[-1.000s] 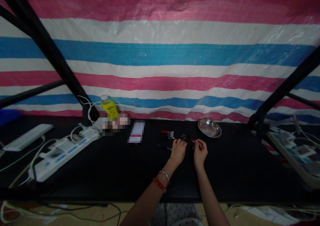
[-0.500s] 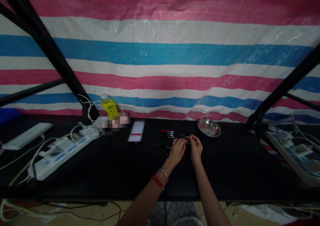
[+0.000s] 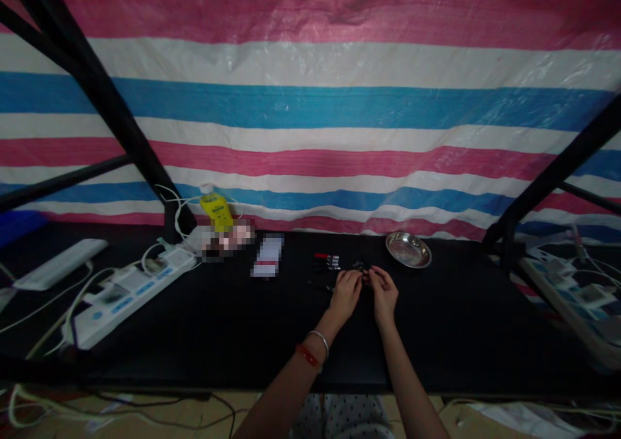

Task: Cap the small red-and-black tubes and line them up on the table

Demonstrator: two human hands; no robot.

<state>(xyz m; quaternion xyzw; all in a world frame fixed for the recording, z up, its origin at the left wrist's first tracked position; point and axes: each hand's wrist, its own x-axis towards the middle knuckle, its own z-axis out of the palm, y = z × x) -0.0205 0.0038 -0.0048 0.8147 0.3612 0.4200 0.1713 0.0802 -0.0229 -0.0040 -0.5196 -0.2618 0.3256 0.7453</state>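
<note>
While the left hand [image 3: 346,293] is partly hiding a small, indistinct dark item [image 3: 358,265], that item is lying just beyond its fingertips and near the right hand [image 3: 385,291], toward the worktop [image 3: 242,326]'s far edge; both hands are showing curled, half-closed fingers, their hold impossible to tell

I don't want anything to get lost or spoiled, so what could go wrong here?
The tiny dark pieces near the left hand and right hand could get lost against the black table. The left hand might nudge the little red thing nearby. If the yellow bottle tipped and leaked, the power strip might get wet.
</note>
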